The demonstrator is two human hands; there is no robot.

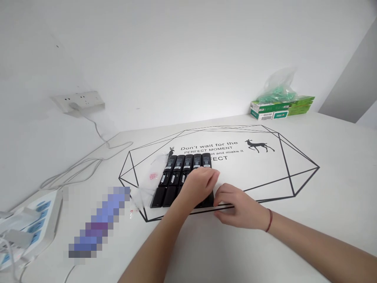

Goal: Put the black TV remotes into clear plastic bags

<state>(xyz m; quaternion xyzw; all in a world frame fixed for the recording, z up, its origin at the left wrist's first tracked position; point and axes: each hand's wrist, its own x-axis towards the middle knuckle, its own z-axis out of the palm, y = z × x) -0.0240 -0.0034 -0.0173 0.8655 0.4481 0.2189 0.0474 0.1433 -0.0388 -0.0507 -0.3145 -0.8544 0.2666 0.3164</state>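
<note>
Several black remote controls (177,165) lie side by side in a row on the table, backs up. Their battery compartments (174,179) are uncovered where I can see them. My left hand (200,184) is closed over the right part of the row, its fingertips hidden behind the hand; what they hold, if anything, does not show. My right hand (235,206) is at the lower right end of the row, fingers bent and thumb apart from them. Its fingertips are at the edge of the rightmost remote control, which is partly covered by my left hand.
A clear plastic bag (147,184) lies left of the row. Green-and-white boxes (269,110) with a bag of green things (278,92) stand at the back right. At left are a power strip (41,224), cables (85,165), a wall socket (85,102) and a blurred-out blue item (101,220).
</note>
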